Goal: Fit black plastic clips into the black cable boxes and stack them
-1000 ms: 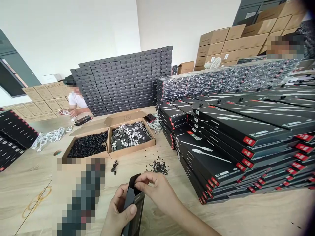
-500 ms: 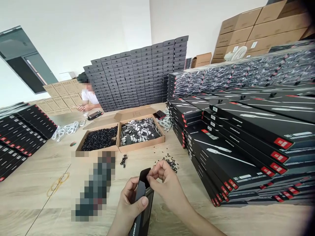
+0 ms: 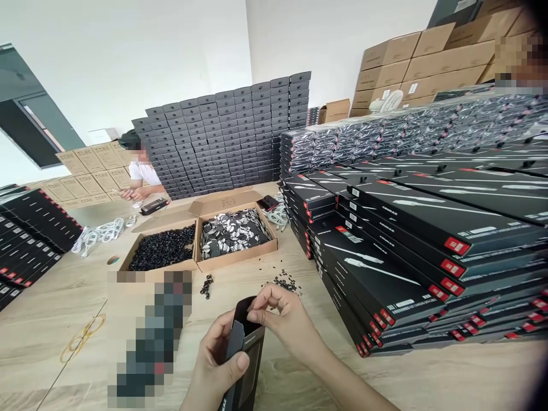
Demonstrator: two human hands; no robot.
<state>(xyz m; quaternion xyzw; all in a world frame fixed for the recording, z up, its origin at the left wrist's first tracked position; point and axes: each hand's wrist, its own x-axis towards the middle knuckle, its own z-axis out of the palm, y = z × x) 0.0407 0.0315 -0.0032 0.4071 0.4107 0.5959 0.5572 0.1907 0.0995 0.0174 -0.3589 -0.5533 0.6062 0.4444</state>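
Note:
My left hand (image 3: 209, 365) grips a slim black cardboard box (image 3: 249, 368) from its left side, thumb across the front. The box stands tilted, with a window in its face and its top end open. At that opening my right hand (image 3: 285, 317) has thumb and forefinger pinched together, close to the rim. Whatever lies between those fingertips is hidden. Just beyond the right hand, small black bits (image 3: 287, 281) are scattered on the table. A little heap of black clips (image 3: 206, 286) lies farther left.
Ahead stand a carton of small black parts (image 3: 162, 271) and one of black-and-white tags (image 3: 240, 260). Stacked black cable boxes (image 3: 377, 268) rise on my right. Yellow rubber bands (image 3: 83, 338) and white cables (image 3: 99, 234) lie left. Another person (image 3: 143, 171) sits across the table.
The view has swung slightly to the right, and a blurred patch now shows at the upper right edge. Both hands keep their places at the box, the right still pinching at its opening.

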